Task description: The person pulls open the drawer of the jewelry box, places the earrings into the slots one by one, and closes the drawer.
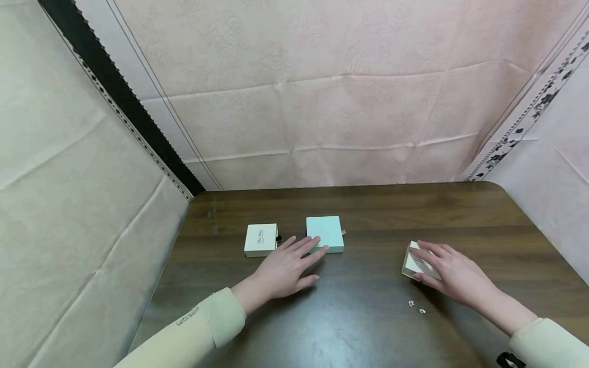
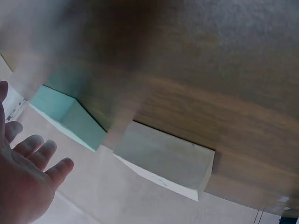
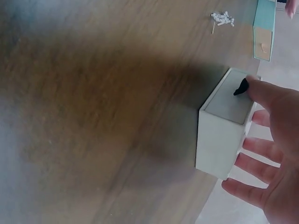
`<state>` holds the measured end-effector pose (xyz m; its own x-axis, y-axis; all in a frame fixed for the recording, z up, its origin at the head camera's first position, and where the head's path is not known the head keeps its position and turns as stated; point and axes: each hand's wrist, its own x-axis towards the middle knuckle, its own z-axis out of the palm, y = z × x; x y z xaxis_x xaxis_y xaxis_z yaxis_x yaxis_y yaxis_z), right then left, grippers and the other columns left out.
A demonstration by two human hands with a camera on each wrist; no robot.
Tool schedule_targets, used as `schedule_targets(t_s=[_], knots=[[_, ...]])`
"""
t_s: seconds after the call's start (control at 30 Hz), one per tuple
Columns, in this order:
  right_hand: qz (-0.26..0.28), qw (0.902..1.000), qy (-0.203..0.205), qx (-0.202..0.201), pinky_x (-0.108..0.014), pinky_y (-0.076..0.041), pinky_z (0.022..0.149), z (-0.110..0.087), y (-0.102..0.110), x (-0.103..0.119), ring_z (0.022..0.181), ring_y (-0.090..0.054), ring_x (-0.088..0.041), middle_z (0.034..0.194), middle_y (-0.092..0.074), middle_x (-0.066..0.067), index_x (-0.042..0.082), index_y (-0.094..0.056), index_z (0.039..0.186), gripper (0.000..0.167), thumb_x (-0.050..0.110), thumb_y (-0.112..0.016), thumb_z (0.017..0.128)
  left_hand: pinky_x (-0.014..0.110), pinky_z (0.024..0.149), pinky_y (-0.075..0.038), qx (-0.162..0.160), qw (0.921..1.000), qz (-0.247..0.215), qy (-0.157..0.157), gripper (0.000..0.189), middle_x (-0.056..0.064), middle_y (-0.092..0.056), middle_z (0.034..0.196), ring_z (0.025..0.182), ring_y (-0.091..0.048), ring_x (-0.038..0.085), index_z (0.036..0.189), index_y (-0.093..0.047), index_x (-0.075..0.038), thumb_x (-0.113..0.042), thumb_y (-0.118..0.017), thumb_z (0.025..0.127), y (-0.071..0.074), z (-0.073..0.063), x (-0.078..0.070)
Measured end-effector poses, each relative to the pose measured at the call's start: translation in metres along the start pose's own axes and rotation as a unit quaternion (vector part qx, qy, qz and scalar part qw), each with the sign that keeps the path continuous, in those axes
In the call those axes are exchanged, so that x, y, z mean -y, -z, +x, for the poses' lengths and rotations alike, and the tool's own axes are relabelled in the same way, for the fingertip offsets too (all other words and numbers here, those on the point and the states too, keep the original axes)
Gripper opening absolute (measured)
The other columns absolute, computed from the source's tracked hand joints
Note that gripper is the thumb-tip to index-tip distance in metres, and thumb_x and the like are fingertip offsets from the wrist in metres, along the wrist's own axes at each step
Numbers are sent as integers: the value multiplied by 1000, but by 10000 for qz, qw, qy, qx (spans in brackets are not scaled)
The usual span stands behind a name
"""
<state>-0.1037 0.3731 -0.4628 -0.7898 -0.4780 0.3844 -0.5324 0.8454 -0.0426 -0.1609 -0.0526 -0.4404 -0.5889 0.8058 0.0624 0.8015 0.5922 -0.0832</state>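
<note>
My left hand, fingers spread and straight, is over the table between a small white box with dark lettering and a black pull tab, and a turquoise box. Its fingertips overlap the turquoise box's near left corner in the head view; contact there cannot be told. My right hand rests over another white box on the right, fingers spread across its top. Its thumb lies by a black pull tab on that box's side. Two small shiny pieces, like stud earrings, lie nearer me.
A dark brown wooden table carries everything. Pale patterned cloth hangs behind it and at both sides. A turquoise box's open-looking tan side carries a small tab.
</note>
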Motion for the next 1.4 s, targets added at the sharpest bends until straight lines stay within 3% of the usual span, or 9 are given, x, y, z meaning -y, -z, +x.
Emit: schedule_targets(t_s=[0.67, 1.1, 1.23, 1.4], knots=[[354, 9955, 715, 507, -58, -59, 88, 41, -4, -26, 122, -67, -42, 141, -67, -19, 9, -70, 139, 65, 22, -94, 80, 51, 125, -37, -192, 9998, -44, 51, 66, 7, -41, 170, 154, -44, 24, 167, -41, -25, -52, -57, 109, -11, -5, -9], [333, 9931, 1114, 168, -56, -58, 89, 47, -10, -39, 122, -67, -42, 138, -68, -19, 11, -72, 136, 63, 24, -94, 78, 51, 124, -38, -205, 9998, -57, 24, 66, 7, -42, 170, 154, -45, 24, 166, -42, -25, -53, -57, 109, -15, -6, -13], [334, 9959, 817, 209, -60, -57, 92, 45, -6, -31, 123, -66, -45, 140, -66, -21, 8, -68, 140, 67, 26, -93, 80, 50, 125, -37, -191, 9998, -96, -12, 66, 6, -41, 170, 154, -44, 23, 167, -41, -26, -53, -56, 109, -16, -4, -14], [210, 9993, -100, 279, -65, -55, 96, 43, 1, -15, 127, -62, -50, 143, -63, -25, 3, -64, 143, 68, 31, -89, 86, 50, 125, -37, -200, 9998, -86, -37, 66, 5, -41, 170, 154, -44, 24, 167, -41, -26, -53, -56, 109, -16, -1, -15]])
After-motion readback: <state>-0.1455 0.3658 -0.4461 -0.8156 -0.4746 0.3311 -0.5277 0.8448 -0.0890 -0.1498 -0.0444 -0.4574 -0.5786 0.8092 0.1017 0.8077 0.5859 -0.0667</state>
